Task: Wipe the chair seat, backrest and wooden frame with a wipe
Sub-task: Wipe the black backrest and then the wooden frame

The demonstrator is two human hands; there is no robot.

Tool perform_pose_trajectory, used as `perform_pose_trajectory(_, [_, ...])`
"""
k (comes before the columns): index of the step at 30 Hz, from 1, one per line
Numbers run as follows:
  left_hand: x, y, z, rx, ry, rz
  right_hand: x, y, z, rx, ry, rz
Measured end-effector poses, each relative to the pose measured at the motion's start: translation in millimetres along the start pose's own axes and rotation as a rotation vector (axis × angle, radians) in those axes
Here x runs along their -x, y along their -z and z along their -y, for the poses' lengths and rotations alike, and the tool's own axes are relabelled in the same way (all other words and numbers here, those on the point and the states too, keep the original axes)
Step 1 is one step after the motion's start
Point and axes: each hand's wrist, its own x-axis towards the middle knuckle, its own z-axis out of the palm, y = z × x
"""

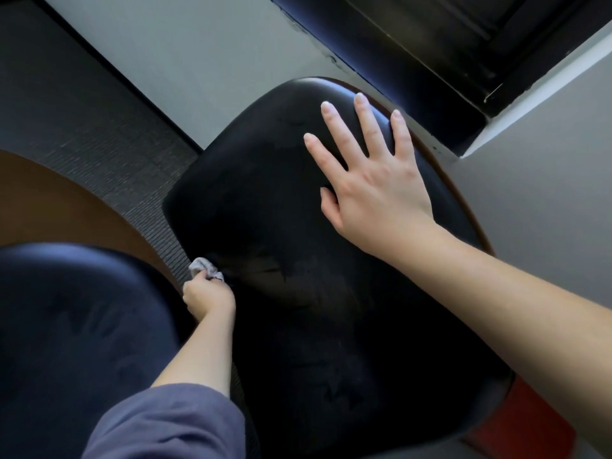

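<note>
The left hand (pixel 208 298) grips a crumpled wipe (pixel 206 268) against the chair's (pixel 265 193) left edge. The right hand (pixel 371 173) lies flat on it, fingers spread.

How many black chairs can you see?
2. The middle chair lies under the flat right hand; the left hand holds a wipe at its edge. The second chair is at the lower left. Others may be out of view.

Between the black padded leather chair (pixel 265 200) and the dark blue padded chair (pixel 82 309) beside it runs only a narrow strip of grey ribbed carpet (pixel 175 246), and the left hand (pixel 208 296), gripping a crumpled grey wipe (pixel 205 267), fills it. The pale grey wall (pixel 198 61) stands close behind the black chair's far edge.
</note>
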Motion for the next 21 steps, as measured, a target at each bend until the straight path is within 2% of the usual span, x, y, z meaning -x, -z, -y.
perform_pose_trajectory(6, [-29, -6, 19, 0.041, 0.204, 0.062, 1, 0, -1, -0.001, -0.003, -0.002])
perform_pose_trajectory(8, [-18, 0, 17, -0.022, 0.156, 0.062, 0, -1, -1, 0.003, 0.0, -0.003])
perform_pose_trajectory(12, [54, 19, -5, -0.065, -0.344, 0.078, -1, -2, 0, 0.007, -0.001, -0.005])
perform_pose_trajectory(16, [141, 34, -39, 0.167, -0.802, 0.113, 0, 0, -2, 0.004, 0.002, 0.003])
perform_pose_trajectory(19, [165, 43, -46, 0.179, -1.006, 0.195, 1, 1, -2, 0.0, 0.003, 0.011])
perform_pose_trajectory(21, [143, 38, -30, 0.119, -1.019, 0.167, 1, 2, -1, -0.005, 0.005, 0.016])
